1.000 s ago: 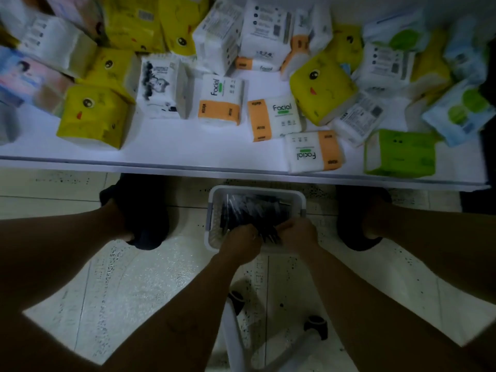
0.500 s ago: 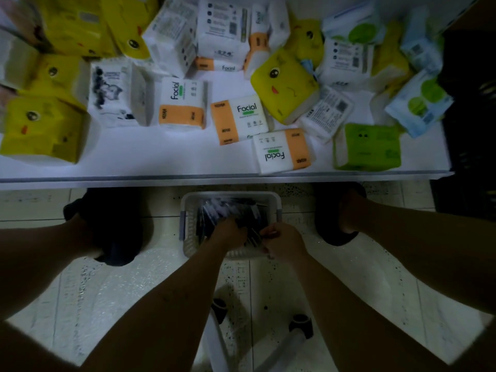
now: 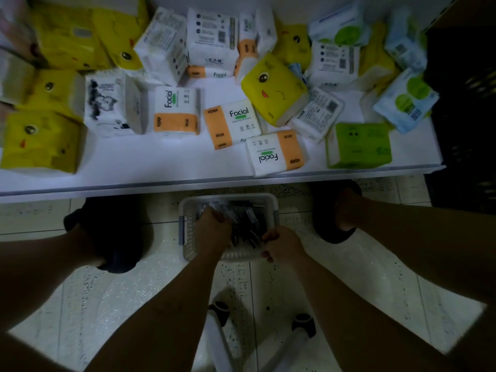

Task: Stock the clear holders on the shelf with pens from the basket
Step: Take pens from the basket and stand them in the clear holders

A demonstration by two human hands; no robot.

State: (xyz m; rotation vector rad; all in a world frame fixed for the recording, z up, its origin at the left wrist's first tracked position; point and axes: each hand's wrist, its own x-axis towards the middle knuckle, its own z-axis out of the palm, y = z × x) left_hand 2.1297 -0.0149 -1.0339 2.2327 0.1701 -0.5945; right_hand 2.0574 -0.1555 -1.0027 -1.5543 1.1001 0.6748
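Gathering pens (image 3: 247, 226) from the basket (image 3: 188, 237) on the floor: left grip (image 3: 213, 229) curls round a bundle. Right grip (image 3: 281, 245), just beside it, is curled; its contents cannot be determined. Pens are probably light, stiff and slippery; clasp mid-barrel.

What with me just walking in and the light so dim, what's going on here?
A person reaches down into a white basket on the floor, in front of a low white shelf strewn with tissue packs. The left hand and the right hand are both down among the dark pens in it; whether either grips any is too dim to tell. No clear holders are in view.
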